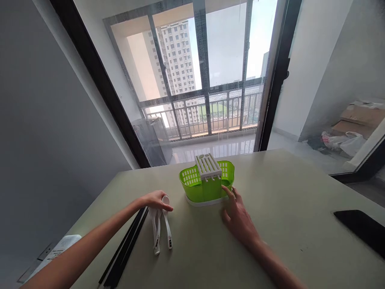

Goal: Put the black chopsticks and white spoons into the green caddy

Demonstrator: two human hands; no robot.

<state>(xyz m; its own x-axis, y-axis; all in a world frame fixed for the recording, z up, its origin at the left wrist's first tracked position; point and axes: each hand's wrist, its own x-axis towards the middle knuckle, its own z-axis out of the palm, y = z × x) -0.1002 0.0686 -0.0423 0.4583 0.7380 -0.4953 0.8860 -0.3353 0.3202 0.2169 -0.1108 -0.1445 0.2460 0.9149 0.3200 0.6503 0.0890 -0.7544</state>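
Observation:
A bright green cutlery basket (212,190) with a slotted white top piece (207,165) and a white base stands upright mid-table. My right hand (240,220) is at its right front, index finger reaching the rim, fingers and thumb apart. To the left, my left hand (155,200) closes over the bowl ends of several white spoons (167,233), one bowl showing between thumb and index finger. Its other fingers are hidden. The spoon handles point toward me on the table. Beside them lie long black chopsticks (126,251), partly under my left wrist.
The pale table (279,192) reaches to a glass door at its far edge. A black phone-like slab (363,228) lies at the right. Near my left forearm is a white object (67,243), partly covered. Cardboard boxes (362,118) and bags sit beyond, at right.

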